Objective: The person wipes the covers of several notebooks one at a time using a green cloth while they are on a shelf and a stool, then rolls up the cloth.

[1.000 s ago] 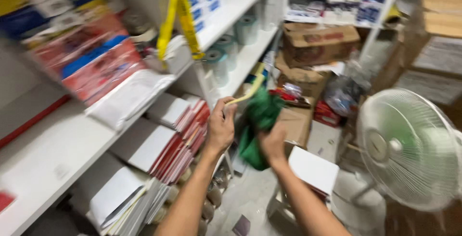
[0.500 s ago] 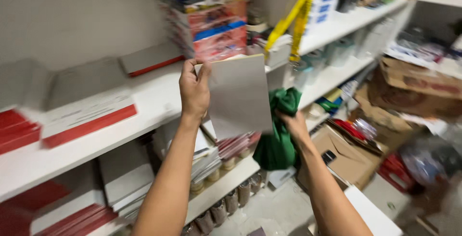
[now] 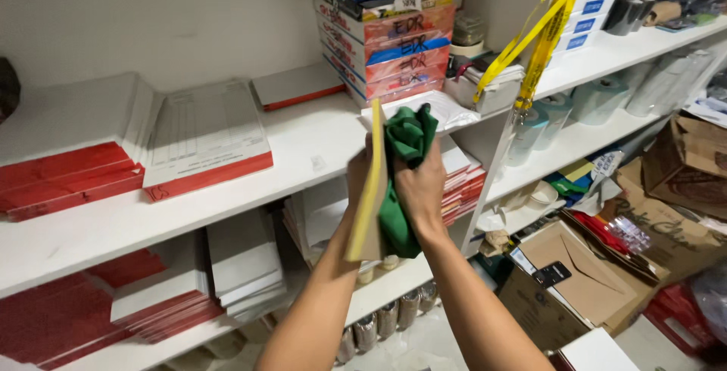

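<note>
Turned since half a second ago, the flat pad (image 3: 369, 189) now shows its yellowish edge to the camera where it earlier showed its broad grey face, and the green cloth (image 3: 405, 174) has come up from beside it to press against its right side. It stands nearly upright in front of the white shelf (image 3: 303, 151), above the stacks of red-edged booklets (image 3: 462, 178) on the level below. Behind it, mostly hidden, the left hand (image 3: 357, 170) grips it, fingers curled narrowly around the edge. Bunched in a closed fist, the cloth is held against the pad's face by the right hand (image 3: 420, 185). To wipe well, I judge the left hand should keep the pad stiff and steady while the cloth travels flat along the whole face in one direction, rather than dabbing with a wad; spreading the cloth a little would cover more surface. Care is needed not to bend the thin pad by pushing harder than the other hand resists. Farther out, a stack of coloured boxes (image 3: 386, 30) sits on the shelf behind, yellow straps (image 3: 541, 34) hang at the right, and open cardboard boxes (image 3: 575, 280) stand on the floor.
</note>
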